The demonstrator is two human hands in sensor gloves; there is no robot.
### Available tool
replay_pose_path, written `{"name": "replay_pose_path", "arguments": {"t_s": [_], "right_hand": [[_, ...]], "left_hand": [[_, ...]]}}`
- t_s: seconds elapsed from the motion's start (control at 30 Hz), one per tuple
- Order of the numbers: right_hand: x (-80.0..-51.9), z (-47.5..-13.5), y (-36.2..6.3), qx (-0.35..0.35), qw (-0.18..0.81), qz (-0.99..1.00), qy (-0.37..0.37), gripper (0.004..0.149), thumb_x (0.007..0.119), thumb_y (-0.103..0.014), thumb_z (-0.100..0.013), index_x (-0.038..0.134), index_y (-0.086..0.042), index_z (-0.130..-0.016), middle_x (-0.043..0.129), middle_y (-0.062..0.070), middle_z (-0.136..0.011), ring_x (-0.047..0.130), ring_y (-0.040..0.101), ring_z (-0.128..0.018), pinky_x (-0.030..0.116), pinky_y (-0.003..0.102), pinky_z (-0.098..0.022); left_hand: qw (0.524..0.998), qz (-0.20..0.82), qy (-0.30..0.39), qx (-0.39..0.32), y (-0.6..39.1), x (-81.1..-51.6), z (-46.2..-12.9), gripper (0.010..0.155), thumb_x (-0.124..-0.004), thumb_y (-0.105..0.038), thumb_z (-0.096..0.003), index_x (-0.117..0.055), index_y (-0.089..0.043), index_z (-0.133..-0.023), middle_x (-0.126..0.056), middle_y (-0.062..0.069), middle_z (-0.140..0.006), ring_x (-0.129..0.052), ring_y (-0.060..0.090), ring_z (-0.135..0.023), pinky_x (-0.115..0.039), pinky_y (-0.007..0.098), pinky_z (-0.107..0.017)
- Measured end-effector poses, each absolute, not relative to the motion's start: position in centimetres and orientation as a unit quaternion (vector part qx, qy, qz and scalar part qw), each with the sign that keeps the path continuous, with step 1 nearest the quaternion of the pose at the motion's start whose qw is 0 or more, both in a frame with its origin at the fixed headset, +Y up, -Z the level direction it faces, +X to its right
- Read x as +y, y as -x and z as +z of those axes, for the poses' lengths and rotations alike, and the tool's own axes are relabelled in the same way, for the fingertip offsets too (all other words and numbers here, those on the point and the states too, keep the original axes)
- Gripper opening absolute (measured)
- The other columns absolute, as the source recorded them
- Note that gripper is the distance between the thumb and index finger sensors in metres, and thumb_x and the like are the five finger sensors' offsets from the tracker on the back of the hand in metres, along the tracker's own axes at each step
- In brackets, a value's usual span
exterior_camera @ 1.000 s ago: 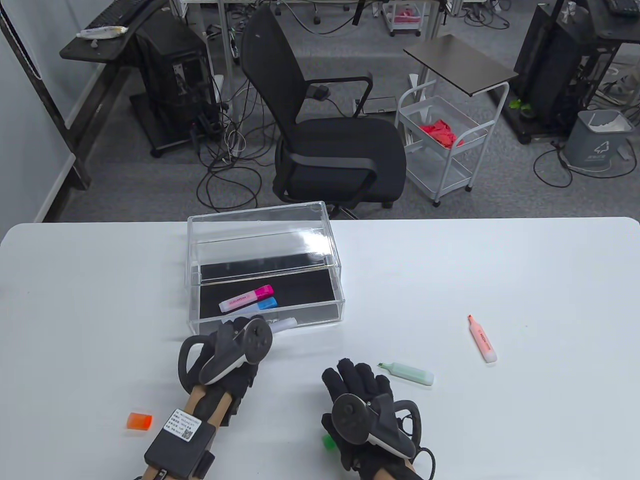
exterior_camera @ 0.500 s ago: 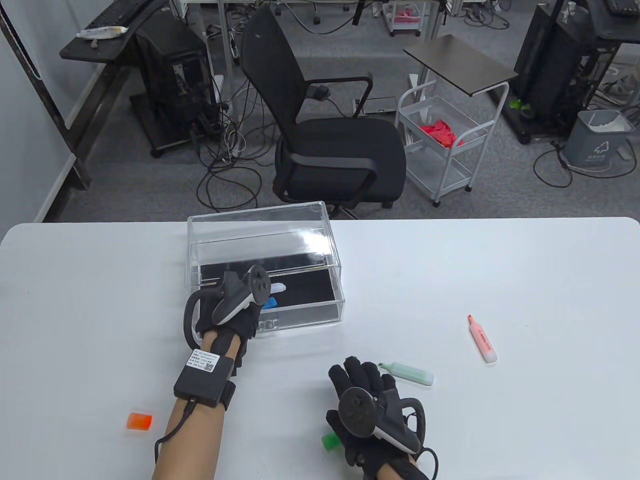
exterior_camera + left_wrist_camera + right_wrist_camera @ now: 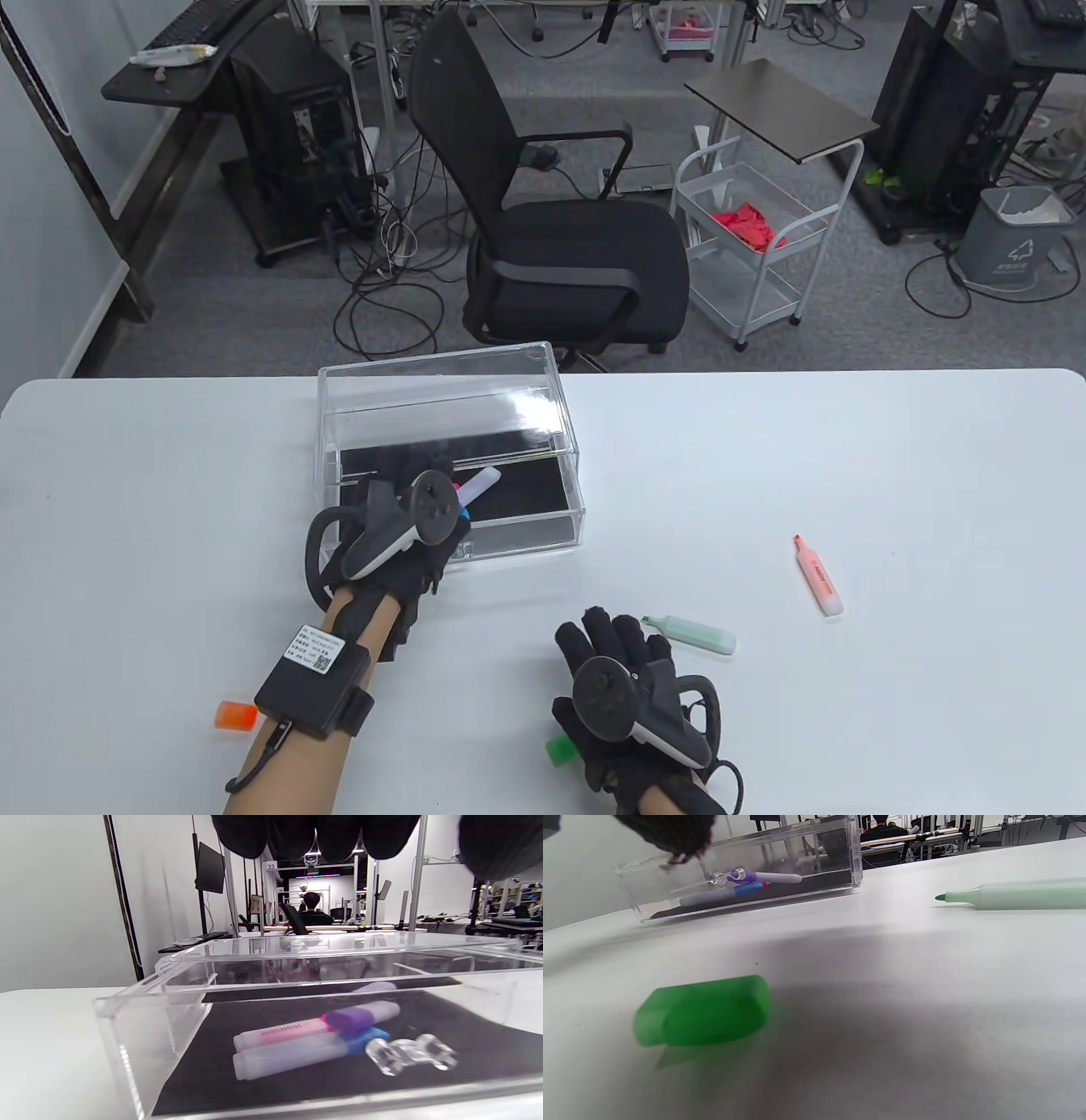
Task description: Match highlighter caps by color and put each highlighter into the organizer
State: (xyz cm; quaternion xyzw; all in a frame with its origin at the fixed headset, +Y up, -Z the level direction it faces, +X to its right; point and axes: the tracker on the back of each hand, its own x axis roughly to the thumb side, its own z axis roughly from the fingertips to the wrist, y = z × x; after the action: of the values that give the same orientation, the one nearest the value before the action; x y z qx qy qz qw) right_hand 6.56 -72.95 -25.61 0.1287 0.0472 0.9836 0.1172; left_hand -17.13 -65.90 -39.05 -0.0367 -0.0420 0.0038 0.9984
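Over the organizer (image 3: 543,407) drawer, left hand (image 3: 399,526): grip can't tell, purple highlighter (image 3: 365,1016) lying atop pink/blue. Right hand (image 3: 619,688) relaxed on surface (image 3: 848,458) by green cap (image 3: 704,1010).

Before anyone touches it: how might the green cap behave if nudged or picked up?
The green cap lies on its side on the smooth table, so it would probably slide easily. Its flattish body suggests skidding rather than rolling. Small hollow plastic: likely very light and stiff.
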Motion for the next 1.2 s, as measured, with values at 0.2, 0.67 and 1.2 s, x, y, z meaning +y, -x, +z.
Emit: {"name": "replay_pose_path", "arguments": {"t_s": [0.2, 0.67, 1.2], "right_hand": [[-73.0, -25.4, -6.3, 0.040, 0.139, 0.980, -0.136, 0.075, 0.072, -0.048, -0.042, 0.032, -0.029, -0.103, 0.022, 0.007, -0.113, 0.024, 0.042, -0.104, 0.027, 0.071, -0.069], [-73.5, -25.1, -5.7, 0.041, 0.141, 0.978, -0.147, 0.075, 0.072, -0.048, -0.042, 0.033, -0.030, -0.103, 0.023, 0.007, -0.113, 0.023, 0.042, -0.104, 0.026, 0.071, -0.069], [-73.3, -25.5, -7.7, 0.050, 0.168, 0.980, -0.098, 0.074, 0.074, -0.046, -0.042, 0.035, -0.030, -0.103, 0.023, 0.006, -0.113, 0.022, 0.042, -0.104, 0.024, 0.072, -0.069]], "left_hand": [[0.996, 0.019, 0.017, -0.084, 16.2, -65.7, -33.3, 0.079, -0.061, -0.070, -0.0440, -0.031, -0.042, -0.111, -0.027, -0.014, -0.120, -0.031, 0.023, -0.120, -0.042, 0.047, -0.085], [0.993, 0.092, 0.038, -0.064, 17.1, -69.7, -25.3, 0.080, -0.061, -0.070, -0.0446, -0.030, -0.041, -0.112, -0.027, -0.013, -0.121, -0.031, 0.024, -0.120, -0.042, 0.048, -0.085], [0.995, 0.060, 0.072, -0.036, 17.3, -73.7, -24.8, 0.080, -0.060, -0.071, -0.0434, -0.030, -0.041, -0.112, -0.027, -0.013, -0.120, -0.030, 0.024, -0.120, -0.042, 0.048, -0.085]]}}
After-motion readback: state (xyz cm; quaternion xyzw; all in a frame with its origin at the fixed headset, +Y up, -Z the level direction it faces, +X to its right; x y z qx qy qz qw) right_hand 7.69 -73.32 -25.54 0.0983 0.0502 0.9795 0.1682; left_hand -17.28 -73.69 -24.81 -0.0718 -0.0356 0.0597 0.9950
